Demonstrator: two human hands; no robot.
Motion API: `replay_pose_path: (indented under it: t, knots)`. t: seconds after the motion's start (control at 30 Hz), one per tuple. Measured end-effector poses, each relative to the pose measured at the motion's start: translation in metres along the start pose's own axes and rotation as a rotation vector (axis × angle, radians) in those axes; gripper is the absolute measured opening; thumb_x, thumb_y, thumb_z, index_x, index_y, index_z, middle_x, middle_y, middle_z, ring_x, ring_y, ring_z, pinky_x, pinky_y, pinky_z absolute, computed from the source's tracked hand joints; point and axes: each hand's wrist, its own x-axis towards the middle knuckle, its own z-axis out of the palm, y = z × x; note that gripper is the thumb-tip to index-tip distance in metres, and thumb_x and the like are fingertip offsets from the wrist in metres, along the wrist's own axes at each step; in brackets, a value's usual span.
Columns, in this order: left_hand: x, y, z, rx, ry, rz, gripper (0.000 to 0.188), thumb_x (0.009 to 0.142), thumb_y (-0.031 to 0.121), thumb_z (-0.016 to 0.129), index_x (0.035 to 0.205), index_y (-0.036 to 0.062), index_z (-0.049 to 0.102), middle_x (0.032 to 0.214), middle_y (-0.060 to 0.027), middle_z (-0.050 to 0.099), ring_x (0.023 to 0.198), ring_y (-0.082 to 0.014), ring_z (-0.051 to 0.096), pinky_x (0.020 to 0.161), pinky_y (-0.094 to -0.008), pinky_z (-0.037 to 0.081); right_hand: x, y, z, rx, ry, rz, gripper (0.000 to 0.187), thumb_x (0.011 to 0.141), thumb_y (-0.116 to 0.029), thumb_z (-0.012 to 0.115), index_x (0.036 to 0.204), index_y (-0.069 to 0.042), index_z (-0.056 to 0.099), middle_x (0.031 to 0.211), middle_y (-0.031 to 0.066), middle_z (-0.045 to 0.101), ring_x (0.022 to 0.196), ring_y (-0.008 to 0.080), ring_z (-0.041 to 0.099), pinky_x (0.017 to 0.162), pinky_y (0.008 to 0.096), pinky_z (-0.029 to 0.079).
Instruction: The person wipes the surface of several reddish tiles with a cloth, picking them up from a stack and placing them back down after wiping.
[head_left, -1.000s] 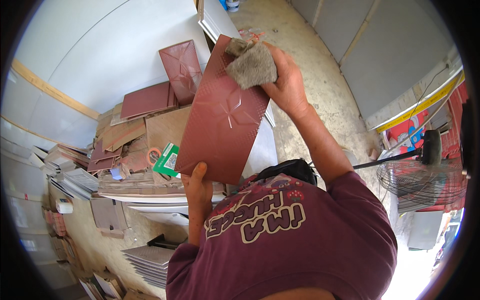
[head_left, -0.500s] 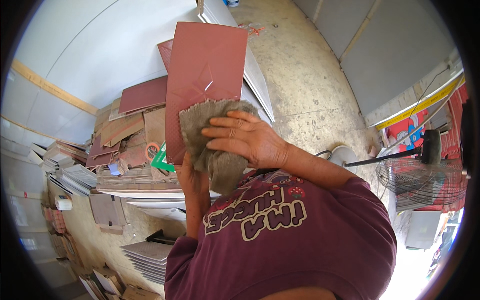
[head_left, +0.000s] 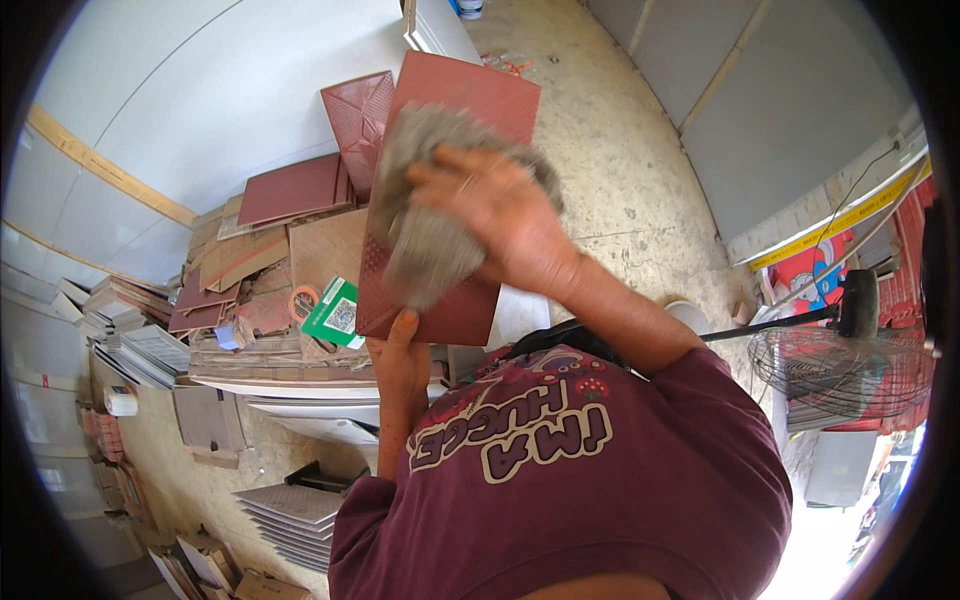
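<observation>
A reddish-brown rectangular tile with an embossed pattern is held up before me, tilted. My left hand grips its near left corner, thumb on the front face, the other fingers hidden behind. Across the middle of the tile lies a thick grey-brown cloth, bunched and slightly blurred. My right hand presses the cloth onto the tile's face; motion smears its fingers. Both the far end and the near end of the tile show beyond the cloth.
More red tiles lean and lie on a cardboard-covered stack at the left. There too are a green card and an orange tape roll. A fan stands at the right, and grey tiles are stacked low left.
The tile has shifted right and tilted, uncovering another patterned tile behind it. My right hand and the cloth have moved toward the tile's far end. My left thumb now shows on its front.
</observation>
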Motion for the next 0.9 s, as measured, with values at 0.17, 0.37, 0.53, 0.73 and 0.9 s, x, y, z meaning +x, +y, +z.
replay_pose_path:
  t: [0.17, 0.37, 0.53, 0.73, 0.9]
  knots:
    - [0.002, 0.000, 0.002, 0.864, -0.060, 0.344, 0.066, 0.092, 0.002, 0.069, 0.152, 0.0032, 0.041, 0.151, -0.0135, 0.051, 0.137, -0.0255, 0.051, 0.114, -0.0426, 0.043, -0.002, -0.037, 0.019, 0.198, -0.147, -0.205, 0.070, 0.063, -0.013, 0.082, 0.129, -0.019, 0.062, 0.147, 0.0031, 0.059, 0.141, 0.0280, 0.050, 0.116, 0.0506, 0.040]
    - [-0.005, 0.003, 0.002, 0.088, -0.006, 0.010, 0.064, 0.091, 0.001, 0.071, 0.149, 0.0073, 0.046, 0.144, -0.0108, 0.057, 0.132, -0.0280, 0.056, 0.113, -0.0459, 0.045, 0.020, 0.000, 0.006, 0.015, 0.020, -0.136, 0.067, 0.065, -0.010, 0.080, 0.129, -0.016, 0.062, 0.141, 0.0055, 0.062, 0.136, 0.0264, 0.054, 0.114, 0.0480, 0.041]
    - [-0.007, 0.004, 0.001, 0.045, -0.029, -0.018, 0.056, 0.093, 0.002, 0.070, 0.145, 0.0055, 0.050, 0.140, -0.0112, 0.061, 0.130, -0.0275, 0.058, 0.111, -0.0456, 0.046, 0.040, 0.047, -0.010, -0.100, 0.220, 0.101, 0.071, 0.067, -0.010, 0.080, 0.135, -0.013, 0.059, 0.135, 0.0124, 0.064, 0.128, 0.0330, 0.058, 0.110, 0.0470, 0.044]
    - [-0.006, -0.001, 0.000, 0.039, 0.007, -0.010, 0.056, 0.093, 0.005, 0.072, 0.145, 0.0037, 0.050, 0.137, -0.0113, 0.063, 0.127, -0.0272, 0.060, 0.110, -0.0457, 0.046, 0.027, 0.049, -0.003, -0.131, 0.287, 0.214, 0.072, 0.069, -0.012, 0.082, 0.137, -0.012, 0.058, 0.136, 0.0146, 0.063, 0.129, 0.0377, 0.056, 0.109, 0.0477, 0.044]
    - [-0.003, 0.001, 0.001, -0.002, 0.029, -0.033, 0.057, 0.092, 0.004, 0.071, 0.145, 0.0031, 0.050, 0.140, -0.0111, 0.060, 0.129, -0.0264, 0.058, 0.112, -0.0447, 0.045, 0.001, -0.007, 0.014, 0.010, 0.043, 0.047, 0.075, 0.060, -0.013, 0.086, 0.131, -0.014, 0.060, 0.145, 0.0095, 0.058, 0.138, 0.0349, 0.051, 0.114, 0.0528, 0.040]
